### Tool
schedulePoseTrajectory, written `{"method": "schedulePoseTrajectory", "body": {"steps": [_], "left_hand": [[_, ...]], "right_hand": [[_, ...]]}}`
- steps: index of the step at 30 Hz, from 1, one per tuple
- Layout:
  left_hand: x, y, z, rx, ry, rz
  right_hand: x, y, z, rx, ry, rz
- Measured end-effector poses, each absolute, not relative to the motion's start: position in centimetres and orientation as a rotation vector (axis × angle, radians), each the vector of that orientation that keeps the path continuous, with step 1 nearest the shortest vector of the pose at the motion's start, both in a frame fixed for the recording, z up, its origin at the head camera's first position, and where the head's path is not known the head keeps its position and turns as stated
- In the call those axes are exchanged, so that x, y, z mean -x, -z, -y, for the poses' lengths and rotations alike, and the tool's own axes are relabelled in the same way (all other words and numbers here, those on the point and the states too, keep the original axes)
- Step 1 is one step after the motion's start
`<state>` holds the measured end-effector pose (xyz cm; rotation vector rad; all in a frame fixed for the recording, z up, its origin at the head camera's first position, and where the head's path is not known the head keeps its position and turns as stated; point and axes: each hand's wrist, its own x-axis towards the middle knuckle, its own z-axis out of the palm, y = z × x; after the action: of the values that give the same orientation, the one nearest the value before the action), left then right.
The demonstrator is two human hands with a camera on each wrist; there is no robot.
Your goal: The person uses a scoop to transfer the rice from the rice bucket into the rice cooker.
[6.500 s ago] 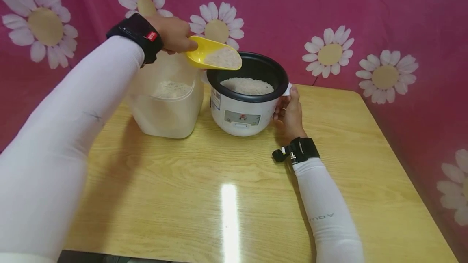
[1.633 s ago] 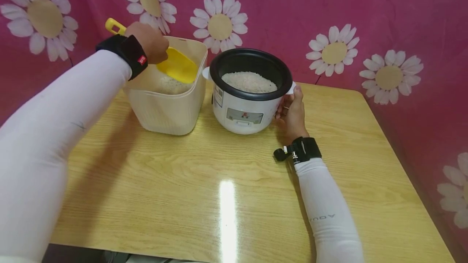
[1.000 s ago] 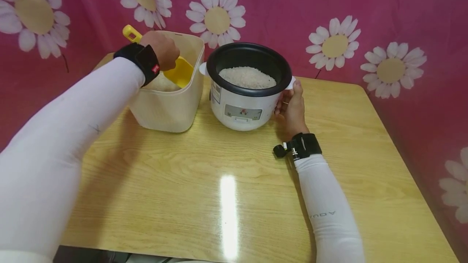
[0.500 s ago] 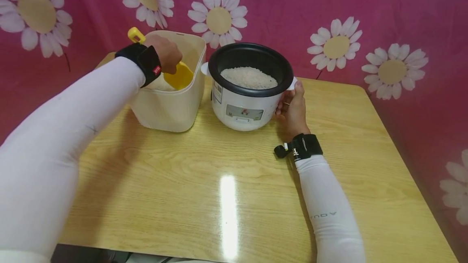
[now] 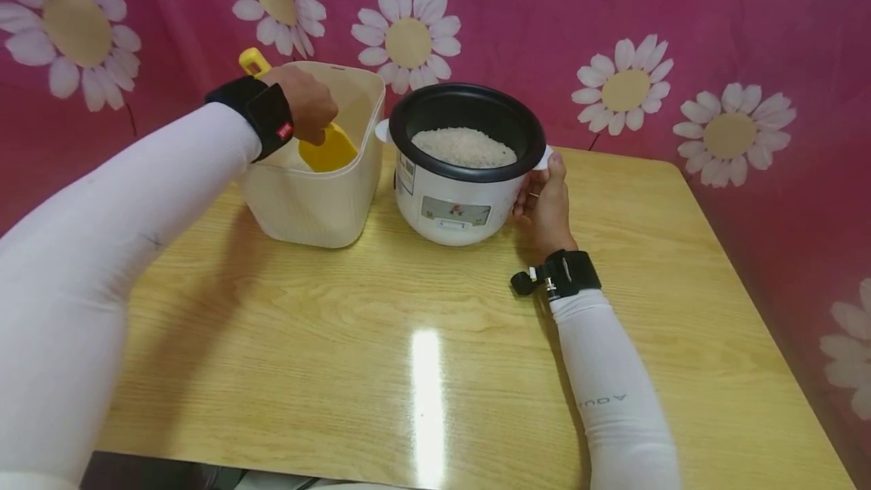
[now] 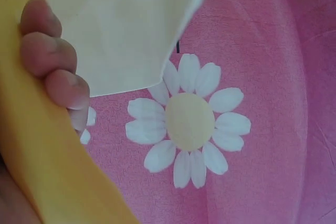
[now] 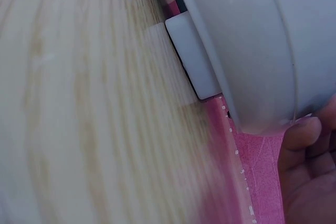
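My left hand (image 5: 305, 102) grips a yellow scoop (image 5: 329, 151), its bowl dipped inside a cream plastic bin (image 5: 306, 210). In the left wrist view, curled fingers (image 6: 47, 56) wrap the scoop's yellow handle (image 6: 52, 150). The scoop's load is hidden by its back and the bin's wall. To the right of the bin stands a white rice cooker (image 5: 408, 210) with a black inner pot, lidless. White rice (image 5: 464, 147) lies in the pot. My right hand (image 5: 550, 206) holds the cooker's white right handle (image 5: 545, 157), thumb up against it and fingers curled beneath.
Bin and cooker stand side by side near the back of a wood-grain table (image 5: 340, 354). A pink cloth with daisies (image 5: 517, 29) hangs behind and along the right. The table's front edge shows at the bottom left.
Earlier the scoop, loaded with rice, was held over the cooker. It then went back left and down into the bin, where it has shifted slightly since. My right hand stays on the cooker.
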<state>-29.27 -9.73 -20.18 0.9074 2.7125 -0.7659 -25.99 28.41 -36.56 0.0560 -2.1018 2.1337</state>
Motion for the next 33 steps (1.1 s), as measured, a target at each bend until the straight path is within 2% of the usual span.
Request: {"method": "schedulePoseTrajectory", "body": {"steps": [33], "left_hand": [[27.5,21.2,11.9,-0.848,0.624,-2.730]], "right_hand": [[25.9,36.7,-28.3,-0.043,-2.131,2.093]]}}
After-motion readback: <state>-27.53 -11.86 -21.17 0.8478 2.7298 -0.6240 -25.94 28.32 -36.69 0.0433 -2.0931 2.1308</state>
